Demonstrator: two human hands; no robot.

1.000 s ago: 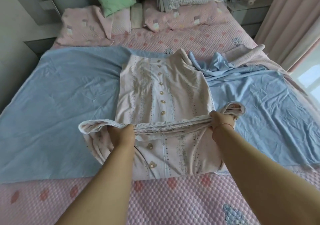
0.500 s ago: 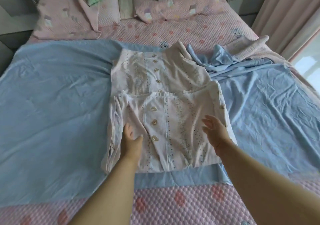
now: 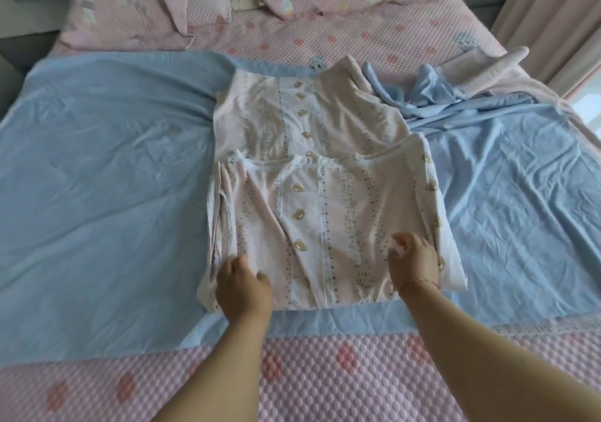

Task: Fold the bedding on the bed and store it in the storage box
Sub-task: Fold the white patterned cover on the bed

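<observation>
A pale pink bedding sheet (image 3: 325, 213) with bear and flower stripes lies on the bed, its near half folded up over the far half. It rests on a spread blue sheet (image 3: 107, 194). My left hand (image 3: 244, 286) is at the sheet's near-left corner, fingers curled into the layered fabric. Near the right edge, my right hand (image 3: 412, 260) pinches the top layer with curled fingers and thumb. No storage box is in view.
A pink quilted mattress cover (image 3: 292, 386) shows along the near edge. Pink pillows (image 3: 130, 15) lie at the head of the bed. A crumpled blue and pink blanket (image 3: 455, 89) sits at the far right, beside a curtain (image 3: 553, 15).
The near edge that both hands held up was laid forward over the sheet. Both hands then slid back toward me, from lying flat on the fold to curling into its near corners.
</observation>
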